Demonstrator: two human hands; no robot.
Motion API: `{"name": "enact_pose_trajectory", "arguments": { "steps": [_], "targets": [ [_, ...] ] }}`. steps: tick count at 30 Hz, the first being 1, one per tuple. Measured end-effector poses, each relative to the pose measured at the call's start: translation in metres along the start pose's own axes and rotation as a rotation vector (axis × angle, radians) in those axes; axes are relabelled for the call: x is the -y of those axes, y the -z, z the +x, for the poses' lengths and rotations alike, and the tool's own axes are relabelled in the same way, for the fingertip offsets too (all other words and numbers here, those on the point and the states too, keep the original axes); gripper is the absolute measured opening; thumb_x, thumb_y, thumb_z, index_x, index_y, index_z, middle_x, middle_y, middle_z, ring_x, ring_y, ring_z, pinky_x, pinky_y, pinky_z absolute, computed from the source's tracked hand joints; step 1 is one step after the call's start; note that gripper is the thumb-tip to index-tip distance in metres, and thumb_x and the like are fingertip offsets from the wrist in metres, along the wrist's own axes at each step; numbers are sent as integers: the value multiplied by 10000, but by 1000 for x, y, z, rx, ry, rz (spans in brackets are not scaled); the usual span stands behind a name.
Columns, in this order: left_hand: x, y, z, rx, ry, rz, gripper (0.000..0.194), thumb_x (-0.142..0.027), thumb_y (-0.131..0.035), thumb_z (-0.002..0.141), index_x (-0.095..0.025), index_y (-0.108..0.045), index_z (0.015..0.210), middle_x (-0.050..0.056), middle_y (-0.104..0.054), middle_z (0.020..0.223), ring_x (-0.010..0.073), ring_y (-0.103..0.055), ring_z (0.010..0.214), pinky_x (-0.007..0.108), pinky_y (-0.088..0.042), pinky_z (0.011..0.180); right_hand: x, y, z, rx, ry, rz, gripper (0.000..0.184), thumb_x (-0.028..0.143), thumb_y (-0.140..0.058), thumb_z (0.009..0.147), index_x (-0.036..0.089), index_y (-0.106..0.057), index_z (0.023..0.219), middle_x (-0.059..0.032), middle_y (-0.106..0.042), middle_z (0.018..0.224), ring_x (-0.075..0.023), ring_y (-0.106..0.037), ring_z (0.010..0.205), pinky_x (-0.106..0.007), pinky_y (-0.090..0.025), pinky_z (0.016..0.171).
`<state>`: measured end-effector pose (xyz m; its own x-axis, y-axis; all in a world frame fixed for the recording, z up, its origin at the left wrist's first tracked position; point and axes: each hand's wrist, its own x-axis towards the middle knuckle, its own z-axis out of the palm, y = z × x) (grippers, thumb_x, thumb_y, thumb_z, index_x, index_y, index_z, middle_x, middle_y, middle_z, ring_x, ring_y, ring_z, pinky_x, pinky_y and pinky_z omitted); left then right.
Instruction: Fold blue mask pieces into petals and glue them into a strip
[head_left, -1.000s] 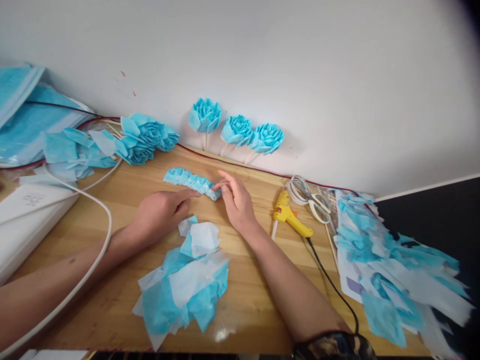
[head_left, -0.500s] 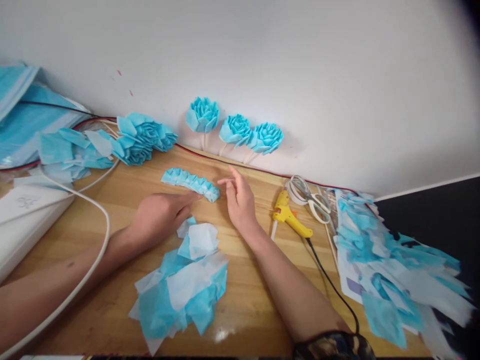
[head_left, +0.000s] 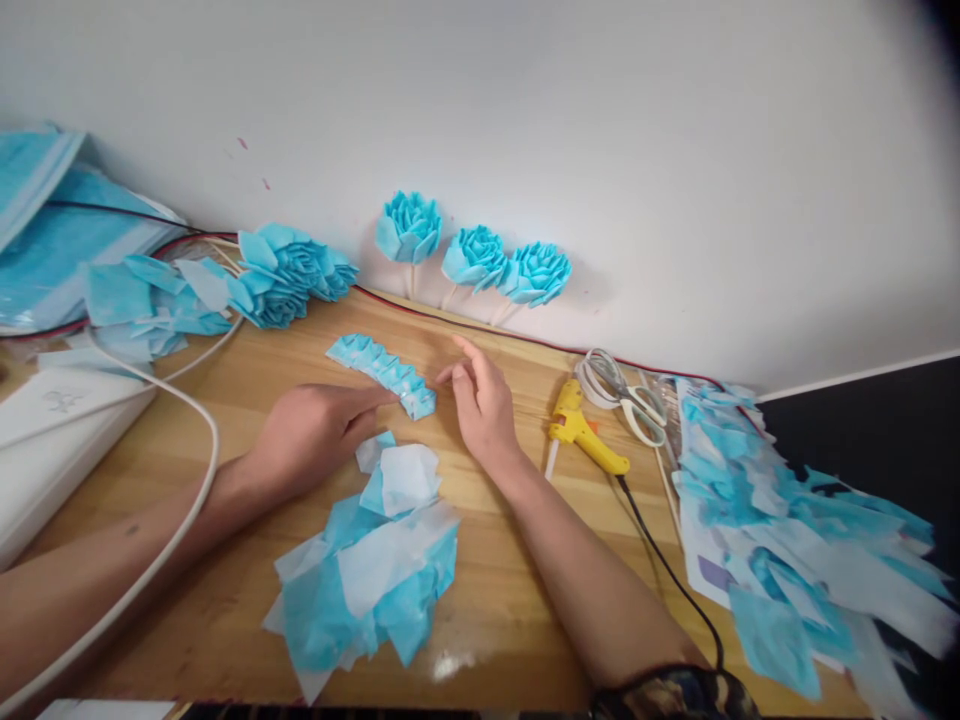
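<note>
A curved row of folded, overlapping light-blue fabric petals [head_left: 384, 370] lies on the wooden table. My left hand [head_left: 311, 430] rests at its lower right side, index finger stretched out with the tip at the row's edge and the thumb apart below; the remaining fingers are largely hidden. Just right of the row, my right hand [head_left: 484, 405] is open, its index finger raised and thumb apart, holding nothing. Below the hands lies a loose pile of blue and white fabric pieces [head_left: 375, 575].
Three blue fabric flowers [head_left: 474, 258] on sticks lean by the wall, with more flowers [head_left: 285, 270] to their left. At right are a yellow glue gun [head_left: 589, 440], scissors [head_left: 637, 405] and fabric scraps [head_left: 780, 560]. A white cable [head_left: 214, 430] crosses above my left forearm.
The right end of the petal row has turned downward and shifted slightly left. My hands stay close to it, the left index finger still at its edge. The view has shifted slightly.
</note>
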<state>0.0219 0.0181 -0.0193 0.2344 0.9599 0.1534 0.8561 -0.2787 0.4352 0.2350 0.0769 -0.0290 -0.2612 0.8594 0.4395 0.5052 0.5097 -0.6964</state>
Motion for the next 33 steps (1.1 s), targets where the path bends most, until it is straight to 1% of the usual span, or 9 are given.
{"name": "enact_pose_trajectory", "arguments": {
  "steps": [3, 6, 11, 14, 20, 23, 28, 30, 33],
  "targets": [
    [0, -1, 0, 17, -19, -2, 371, -260, -473, 918, -293, -724, 1188, 57, -767, 1093, 302, -743, 931, 332, -531, 687, 3, 1, 1, 25, 49, 31, 360, 208, -398, 982, 224, -538, 1313, -2, -730, 851, -178, -657, 897, -388, -453, 953],
    [0, -4, 0, 17, -41, -14, 374, -256, -463, 926, -277, -721, 1195, 59, -760, 1113, 302, -737, 955, 342, -542, 718, 5, 1, 1, 79, 123, 19, 336, 206, -405, 982, 224, -564, 1277, -8, -732, 866, -185, -643, 914, -386, -449, 944],
    [-1, -6, 1, 37, -58, 7, 373, -276, -445, 940, -287, -723, 1188, 49, -753, 1134, 301, -732, 969, 360, -548, 749, 7, 0, 2, 138, 156, -23, 311, 225, -406, 992, 229, -592, 1242, -8, -741, 875, -196, -627, 949, -385, -434, 946],
    [-2, -6, 2, 76, -58, 80, 386, -268, -427, 935, -274, -730, 1175, 61, -771, 1086, 300, -738, 923, 360, -540, 725, 5, -1, 2, 180, 155, -66, 314, 240, -404, 999, 228, -593, 1249, -12, -749, 900, -206, -625, 966, -393, -424, 952],
    [-9, -2, 5, 141, -53, 183, 400, -266, -419, 917, -295, -726, 1172, 73, -793, 925, 290, -733, 802, 339, -498, 641, 3, -4, 3, 232, 175, -140, 337, 303, -371, 1021, 199, -592, 1252, -57, -745, 991, -227, -622, 992, -415, -421, 945],
    [-11, -1, 6, 153, -39, 187, 394, -258, -419, 908, -294, -740, 1135, 69, -791, 870, 275, -724, 760, 325, -488, 629, 5, -2, 3, 227, 188, -140, 330, 309, -375, 1020, 228, -582, 1264, -40, -746, 964, -229, -617, 997, -419, -414, 951],
    [-11, 0, 6, 164, -15, 171, 392, -270, -419, 913, -277, -738, 1140, 76, -791, 909, 283, -729, 800, 329, -493, 649, 8, 3, 3, 120, 171, -37, 326, 279, -352, 1021, 246, -575, 1257, -9, -741, 877, -203, -624, 959, -410, -402, 986],
    [-11, 0, 6, 166, -13, 170, 393, -266, -417, 914, -277, -736, 1142, 78, -791, 932, 286, -731, 818, 331, -492, 655, 8, 4, 2, 144, 181, -20, 322, 282, -354, 1022, 246, -581, 1247, -8, -741, 881, -200, -624, 961, -407, -403, 992],
    [-11, -1, 6, 157, -12, 175, 387, -260, -423, 907, -271, -741, 1128, 83, -791, 932, 284, -732, 807, 328, -490, 649, 9, 1, 1, 216, 218, -44, 310, 294, -373, 1019, 241, -597, 1228, -17, -744, 905, -206, -618, 967, -402, -416, 969]
  ]
}}
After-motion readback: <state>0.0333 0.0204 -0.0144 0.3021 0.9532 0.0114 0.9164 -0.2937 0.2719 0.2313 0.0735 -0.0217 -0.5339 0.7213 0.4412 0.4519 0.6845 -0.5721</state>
